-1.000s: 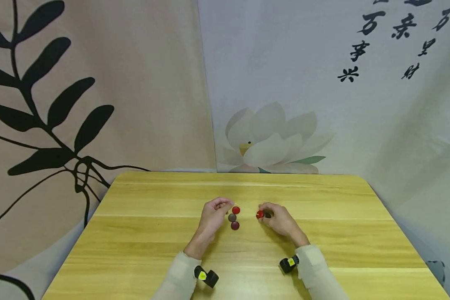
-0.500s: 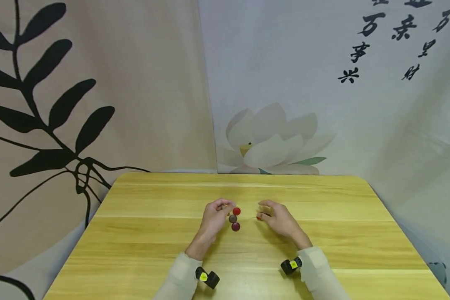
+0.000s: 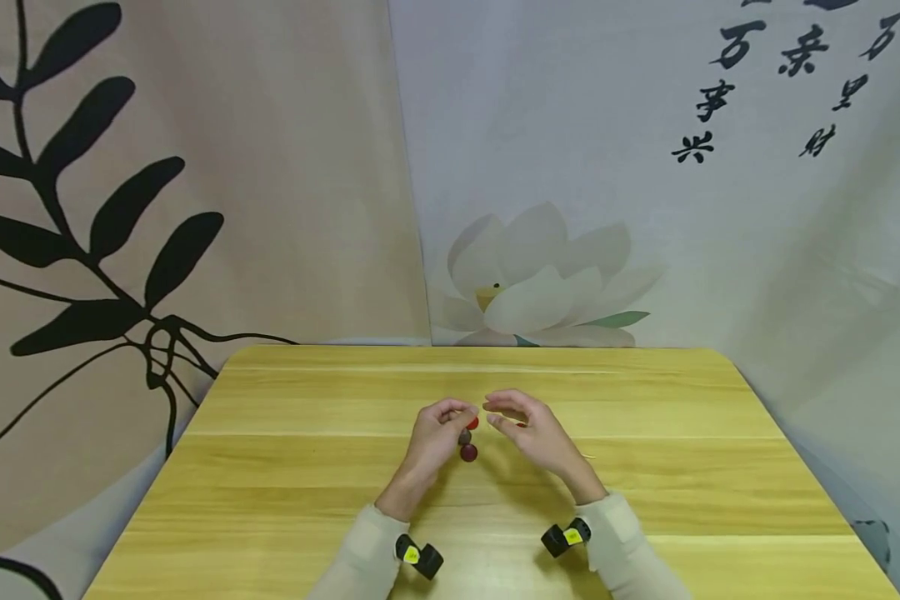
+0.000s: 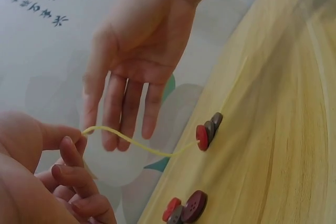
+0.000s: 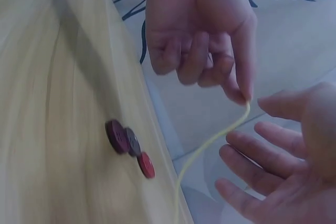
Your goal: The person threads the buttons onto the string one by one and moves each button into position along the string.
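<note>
While the left grip (image 3: 433, 437) pinches a thin yellow cord (image 4: 170, 154), the right grip (image 3: 536, 435), fingers relaxed and extended, lies just to its right. The cord runs to a red button (image 4: 201, 138) resting beside dark discs (image 4: 210, 131) on the wood-grained worktop (image 3: 285, 500); farther left, round maroon (image 3: 468, 453), grey-brown (image 3: 464, 437) and red buttons (image 3: 473, 423) line up near to far.

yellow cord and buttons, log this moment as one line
left hand: pinches yellow cord; right hand: empty, near cord; threaded buttons: on cord; other three buttons: on table
</note>
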A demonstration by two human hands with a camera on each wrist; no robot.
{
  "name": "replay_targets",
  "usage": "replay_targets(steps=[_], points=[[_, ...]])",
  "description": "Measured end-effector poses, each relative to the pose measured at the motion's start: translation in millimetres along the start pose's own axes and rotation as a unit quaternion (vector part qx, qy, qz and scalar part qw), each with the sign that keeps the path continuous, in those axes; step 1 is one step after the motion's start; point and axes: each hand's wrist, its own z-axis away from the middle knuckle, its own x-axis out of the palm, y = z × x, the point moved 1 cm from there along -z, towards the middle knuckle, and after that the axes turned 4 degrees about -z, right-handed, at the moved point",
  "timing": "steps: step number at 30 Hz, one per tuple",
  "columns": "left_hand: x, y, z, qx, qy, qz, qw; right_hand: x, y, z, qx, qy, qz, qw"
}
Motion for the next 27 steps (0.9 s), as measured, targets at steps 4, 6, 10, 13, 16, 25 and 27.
replay_targets(steps=[4,6,10,13,16,25,27], points=[[0.2,-0.1,0.1,0.001,-0.002,-0.002,1.0000,5,-1,-3,0.012,-0.006,-0.009,1.000],[0.2,0.1,0.0,0.002,-0.005,0.000,1.0000,7,-3,-4,0.018,-0.007,-0.008,1.000],[-0.3,-0.1,-0.6,0.001,-0.006,0.003,1.0000,11,-7,-5,0.021,-0.001,0.001,1.000],[-0.9,0.1,-0.8,0.001,-0.005,0.002,1.0000,11,-7,-6,0.019,0.012,0.015,1.000],[-0.7,0.5,-0.7,0.000,-0.006,0.000,1.0000,11,-6,-6,0.017,0.031,0.026,0.999],[0.4,0.7,-1.6,-0.005,-0.009,-0.001,0.9999,9,-8,-5,0.028,0.063,0.051,0.996],[0.6,1.0,-1.6,-0.005,-0.010,-0.003,0.9999,9,-8,-5,0.030,0.064,0.052,0.996]])
